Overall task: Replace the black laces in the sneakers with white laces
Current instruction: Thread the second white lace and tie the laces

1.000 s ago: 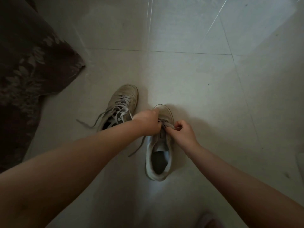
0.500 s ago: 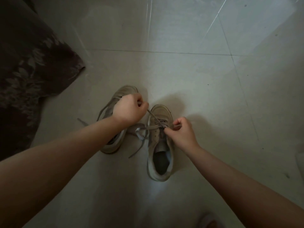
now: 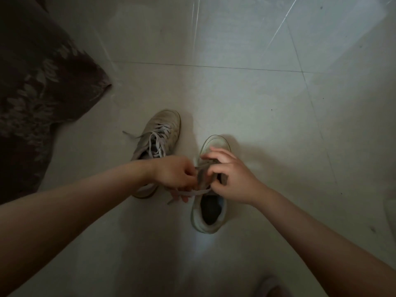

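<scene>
Judging from the dim frame, roughly past the halfway mark: pale laces in both sneakers, no black lace to be made out anywhere, though too dark to swear to the colour

Far left: dark patterned cloth (image 3: 38,86) lying on the tiled floor (image 3: 246,99), well apart from the work

Next, left sneaker (image 3: 159,133), toe pointing away, already threaded with a pale lace (image 3: 157,136) criss-crossed over the tongue; ends loose and untied, one trailing out onto the floor to the left. Probably done apart from tying, if tying is wanted at all. Heel end hidden behind the forearm, so opening and contents not readable

Then left hand (image 3: 174,173), fingers curled, pinching the lace of the other shoe at the near side of the eyelets; a flat pale lace end (image 3: 188,192) running below it across toward the other hand, tip hanging just past the fingers

Then right sneaker (image 3: 211,202), just beside its partner, upright on the floor, lacing only partly up and being worked now. Opening in plain view: dark inside, nothing visible in it

Then right hand (image 3: 230,177), over the tongue, thumb and forefinger seemingly nipping the lace, remaining fingers spread loosely across the toe side. Exact eyelet reached: cannot tell

Left to do, likely: finishing the upper eyelets here, evening out both ends
</scene>
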A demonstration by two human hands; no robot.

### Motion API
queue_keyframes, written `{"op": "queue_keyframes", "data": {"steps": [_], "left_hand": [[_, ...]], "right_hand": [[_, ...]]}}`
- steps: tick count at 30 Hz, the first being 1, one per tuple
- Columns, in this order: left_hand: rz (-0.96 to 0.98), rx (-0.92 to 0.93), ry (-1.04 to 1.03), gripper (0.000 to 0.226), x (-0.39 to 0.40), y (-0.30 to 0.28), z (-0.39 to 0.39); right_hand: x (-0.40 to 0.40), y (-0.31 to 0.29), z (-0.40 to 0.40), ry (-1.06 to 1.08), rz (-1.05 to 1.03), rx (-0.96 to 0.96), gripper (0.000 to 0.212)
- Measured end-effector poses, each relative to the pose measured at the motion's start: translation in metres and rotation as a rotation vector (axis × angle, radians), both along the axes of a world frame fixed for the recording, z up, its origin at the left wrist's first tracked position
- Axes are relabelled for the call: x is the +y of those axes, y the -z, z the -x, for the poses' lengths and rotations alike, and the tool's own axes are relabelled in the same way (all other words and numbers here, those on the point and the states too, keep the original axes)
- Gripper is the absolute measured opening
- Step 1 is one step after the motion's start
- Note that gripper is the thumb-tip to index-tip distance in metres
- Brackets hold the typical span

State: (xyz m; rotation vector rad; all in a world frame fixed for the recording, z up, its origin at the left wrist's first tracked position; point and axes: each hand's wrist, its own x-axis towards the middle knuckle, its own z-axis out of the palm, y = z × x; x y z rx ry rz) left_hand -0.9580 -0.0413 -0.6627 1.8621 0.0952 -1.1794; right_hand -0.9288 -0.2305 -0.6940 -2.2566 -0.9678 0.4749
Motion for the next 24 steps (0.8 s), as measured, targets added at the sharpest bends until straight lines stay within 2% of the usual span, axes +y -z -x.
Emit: {"op": "queue_keyframes", "data": {"steps": [2,3,5,6,8,9,11,13,14,16,17,18,19,21,24], "left_hand": [[-0.274,-0.253,0.003,0.007,0.005,0.008,-0.002],[-0.393,-0.353,0.017,0.019,0.006,0.011,-0.002],[-0.520,-0.433,0.098,0.043,0.007,0.019,-0.002],[-0.561,-0.463,0.146,0.044,0.006,0.021,-0.001],[-0.612,-0.556,0.191,0.023,0.001,0.024,-0.002],[-0.587,-0.605,0.157,0.019,0.000,0.023,-0.003],[-0.456,-0.617,0.030,0.027,-0.001,0.014,-0.012],[-0.174,-0.468,-0.216,0.029,-0.004,-0.001,-0.026],[0.000,-0.336,-0.320,0.029,-0.007,-0.009,-0.032],[0.314,-0.125,-0.440,0.027,-0.016,-0.021,-0.042],[0.426,-0.078,-0.477,0.026,-0.020,-0.025,-0.044],[0.482,-0.072,-0.508,0.026,-0.023,-0.027,-0.046],[0.479,-0.102,-0.530,0.024,-0.024,-0.029,-0.048],[0.337,-0.227,-0.540,0.025,-0.022,-0.032,-0.048],[0.154,-0.347,-0.363,0.036,-0.013,-0.024,-0.040]], "right_hand": [[-0.008,0.002,0.002,0.004,0.012,0.009,0.019],[-0.009,0.003,0.005,0.012,0.005,0.016,0.019],[-0.010,0.003,0.010,0.042,-0.039,0.090,0.024],[-0.010,0.002,0.012,0.071,-0.067,0.146,0.028],[-0.009,0.002,0.013,0.160,-0.117,0.224,0.035],[-0.009,0.002,0.012,0.214,-0.150,0.227,0.033],[-0.008,0.000,0.008,0.330,-0.199,0.135,0.024],[-0.003,-0.003,0.004,0.395,-0.174,0.016,0.020],[0.001,-0.006,0.004,0.401,-0.145,0.036,0.019],[0.013,-0.014,0.002,0.373,-0.130,0.244,0.020],[0.018,-0.015,0.001,0.352,-0.145,0.314,0.018],[0.022,-0.016,0.000,0.347,-0.135,0.306,0.009],[0.025,-0.019,-0.003,0.359,-0.137,0.328,0.004],[0.026,-0.027,-0.010,0.461,-0.218,0.485,0.020],[0.020,-0.046,-0.029,0.651,-0.579,0.853,0.025]]}}
